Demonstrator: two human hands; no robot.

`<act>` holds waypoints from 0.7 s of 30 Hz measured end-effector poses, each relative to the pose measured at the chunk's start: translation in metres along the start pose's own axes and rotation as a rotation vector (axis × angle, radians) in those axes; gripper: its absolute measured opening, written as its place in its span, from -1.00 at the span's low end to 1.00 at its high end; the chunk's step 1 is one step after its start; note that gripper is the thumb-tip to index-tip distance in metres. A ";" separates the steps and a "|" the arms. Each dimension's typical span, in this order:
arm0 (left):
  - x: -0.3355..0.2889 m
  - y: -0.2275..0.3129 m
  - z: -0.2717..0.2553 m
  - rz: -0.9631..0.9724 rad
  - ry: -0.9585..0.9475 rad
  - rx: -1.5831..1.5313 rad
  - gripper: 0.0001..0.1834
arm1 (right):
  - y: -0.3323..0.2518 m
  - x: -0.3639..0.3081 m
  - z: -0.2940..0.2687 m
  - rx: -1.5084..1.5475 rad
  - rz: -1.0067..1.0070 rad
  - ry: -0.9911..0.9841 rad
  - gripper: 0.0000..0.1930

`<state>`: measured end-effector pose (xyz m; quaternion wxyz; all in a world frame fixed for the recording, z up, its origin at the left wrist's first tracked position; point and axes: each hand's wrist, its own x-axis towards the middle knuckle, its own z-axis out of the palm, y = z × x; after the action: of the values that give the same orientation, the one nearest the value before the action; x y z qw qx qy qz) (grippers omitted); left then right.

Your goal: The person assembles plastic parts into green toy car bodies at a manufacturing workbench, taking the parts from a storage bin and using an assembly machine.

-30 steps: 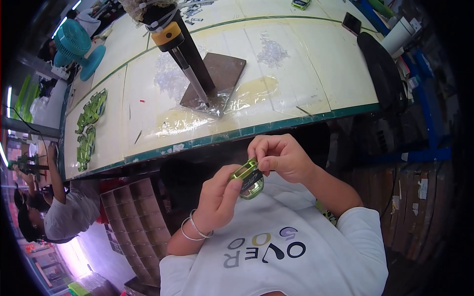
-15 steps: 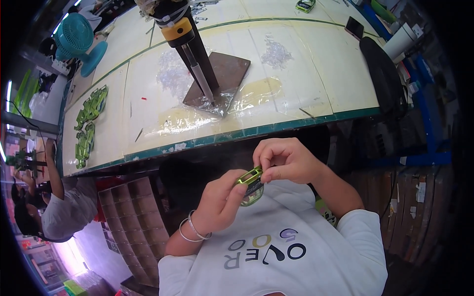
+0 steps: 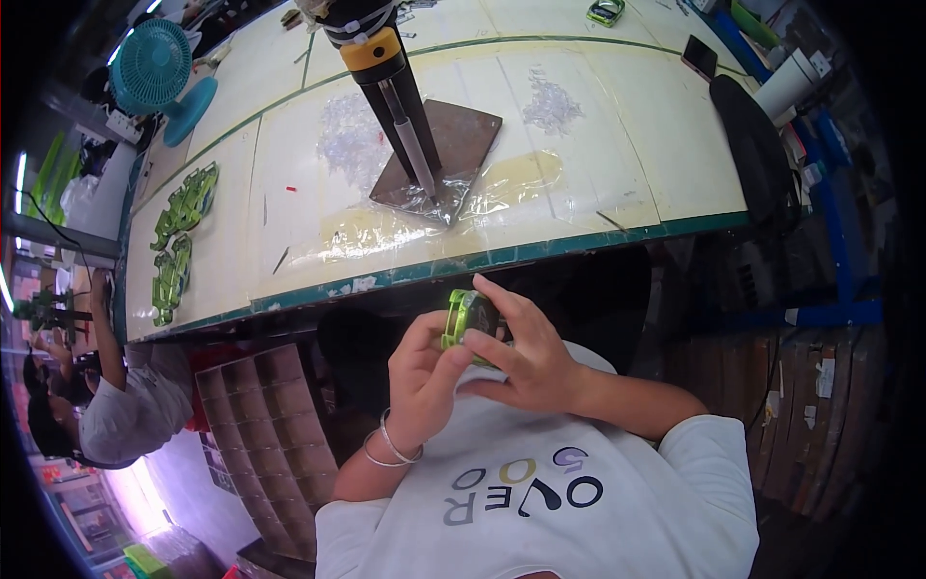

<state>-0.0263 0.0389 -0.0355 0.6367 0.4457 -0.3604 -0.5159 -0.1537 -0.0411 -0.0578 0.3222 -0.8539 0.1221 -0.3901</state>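
My left hand [image 3: 422, 372] grips a small rounded case [image 3: 457, 317] with a shiny green frame and a dark face, just off the table's near edge. Around its other side my right hand [image 3: 531, 352] is closed, one finger reaching over the top and others against the dark face. The case is turned partly on edge, and fingers hide its lower part. Its exact kind I cannot make out. Beyond my hands a black press [image 3: 405, 111] with a yellow collar and a thin metal rod stands over a brown plate [image 3: 466, 140], where clear plastic film lies under the rod tip.
Green shiny parts [image 3: 183, 207] lie in two rows on the left of the table [image 3: 598, 154]. Small clear pieces [image 3: 552, 104] are heaped either side of the plate. A teal fan [image 3: 152, 68], a phone [image 3: 698, 58] and a compartmented box [image 3: 265, 405] are around; a person [image 3: 135, 410] sits at left.
Both hands have raised the case slightly and turned it more on edge. My right hand has gone from pinching at its top end to wrapping round its side. The view has shifted a little.
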 end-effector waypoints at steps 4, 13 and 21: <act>0.006 -0.001 -0.001 0.241 0.120 0.322 -0.46 | 0.007 0.001 0.005 0.037 -0.121 0.086 -0.43; 0.030 -0.022 -0.020 0.305 -0.129 0.373 -0.25 | 0.007 -0.013 0.002 0.343 -0.042 0.044 -0.45; 0.037 -0.029 -0.004 -0.095 -0.005 -0.252 -0.01 | 0.016 0.017 0.001 1.773 0.891 0.295 -0.49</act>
<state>-0.0250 0.0014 -0.0635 0.6617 0.3776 -0.2729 -0.5874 -0.1409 -0.0605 -0.0591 0.9404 -0.1251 0.1347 -0.2860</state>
